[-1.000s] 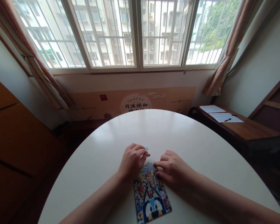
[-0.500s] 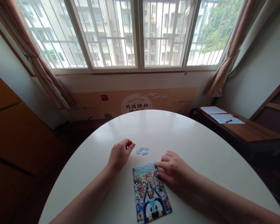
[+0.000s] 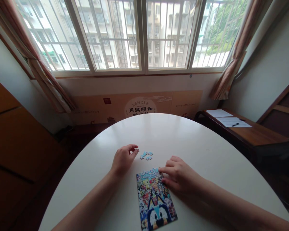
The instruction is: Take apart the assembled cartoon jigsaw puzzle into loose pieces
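Observation:
My left hand (image 3: 125,158) is closed in a pinch left of the blue pieces, with a small dark-edged puzzle piece (image 3: 138,150) at its fingertips. Just right of those fingertips, several light-blue jigsaw puzzle pieces (image 3: 148,158) lie in a small cluster. Nearer to me is a rectangular, colourful picture puzzle (image 3: 156,200) with a large blue cartoon dog at its bottom and lettering along its top. My right hand (image 3: 179,173) rests at its upper right edge, fingers stretched out, the index fingertip touching the top right corner. Nothing shows in this hand.
A round white table (image 3: 202,147) carries all of this. At the right, a wooden side table (image 3: 267,133) holds paper sheets (image 3: 231,122) and a dark pen (image 3: 235,124). Barred windows and curtains are behind, with a printed cardboard panel (image 3: 91,102) below them.
The fingertips of my left hand have shifted slightly, and the small piece between them now shows its dark side. My right hand and the picture puzzle have stayed put.

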`<state>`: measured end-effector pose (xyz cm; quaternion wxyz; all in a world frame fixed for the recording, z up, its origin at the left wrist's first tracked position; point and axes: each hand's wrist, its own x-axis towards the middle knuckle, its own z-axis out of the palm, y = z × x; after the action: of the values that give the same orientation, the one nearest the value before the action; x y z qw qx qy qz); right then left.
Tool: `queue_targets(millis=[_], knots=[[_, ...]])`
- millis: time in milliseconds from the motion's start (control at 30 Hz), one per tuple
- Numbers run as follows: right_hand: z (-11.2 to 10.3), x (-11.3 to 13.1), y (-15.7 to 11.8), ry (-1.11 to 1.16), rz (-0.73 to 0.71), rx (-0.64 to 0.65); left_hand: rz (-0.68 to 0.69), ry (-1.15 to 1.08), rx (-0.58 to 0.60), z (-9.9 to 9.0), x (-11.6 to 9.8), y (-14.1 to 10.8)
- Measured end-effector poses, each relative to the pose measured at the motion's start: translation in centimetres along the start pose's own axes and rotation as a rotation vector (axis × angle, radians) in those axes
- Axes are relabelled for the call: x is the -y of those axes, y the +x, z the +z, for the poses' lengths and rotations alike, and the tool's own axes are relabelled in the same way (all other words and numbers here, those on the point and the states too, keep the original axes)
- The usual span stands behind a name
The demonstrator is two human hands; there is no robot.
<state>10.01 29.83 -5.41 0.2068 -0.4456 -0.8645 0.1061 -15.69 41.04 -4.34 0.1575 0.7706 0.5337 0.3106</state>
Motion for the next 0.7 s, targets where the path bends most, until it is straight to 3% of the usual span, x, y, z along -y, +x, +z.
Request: queue_targets(millis=[300, 700], knots=[[-0.05, 0.09, 0.04, 0.004, 0.006, 0.001, 0.191, 0.123, -0.016, 0.35, -0.17, -0.16], [0.17, -0.12, -0.04, 0.012, -0.007, -0.015, 0.025, 0.294, 0.111, -0.39, -0.92, -0.63]])
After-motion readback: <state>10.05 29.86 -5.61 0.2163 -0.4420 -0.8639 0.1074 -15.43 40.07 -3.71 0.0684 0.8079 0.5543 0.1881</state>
